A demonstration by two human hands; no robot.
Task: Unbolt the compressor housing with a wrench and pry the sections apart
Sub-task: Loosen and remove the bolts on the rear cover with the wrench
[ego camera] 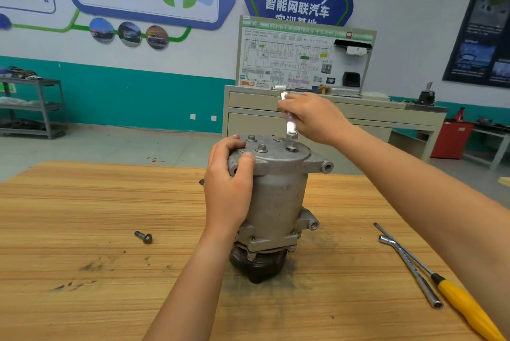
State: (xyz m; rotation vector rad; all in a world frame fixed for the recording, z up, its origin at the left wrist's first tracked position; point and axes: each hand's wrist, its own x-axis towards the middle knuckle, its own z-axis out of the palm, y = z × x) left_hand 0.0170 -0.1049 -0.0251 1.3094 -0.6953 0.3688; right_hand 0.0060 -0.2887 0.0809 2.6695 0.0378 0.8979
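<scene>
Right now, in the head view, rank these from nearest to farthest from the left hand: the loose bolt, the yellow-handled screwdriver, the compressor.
1. Compressor: the left hand grips its top.
2. Loose bolt: on the table, to the left.
3. Yellow-handled screwdriver: far right on the table.

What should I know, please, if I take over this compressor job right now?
Left hand grips the compressor by its top flange, upright on the table.
Right hand holds the wrench over a top bolt.
Done: one loose bolt lies on the table.
Left: that top bolt, two more beside it, then prying; the screwdriver lies at right.
</scene>
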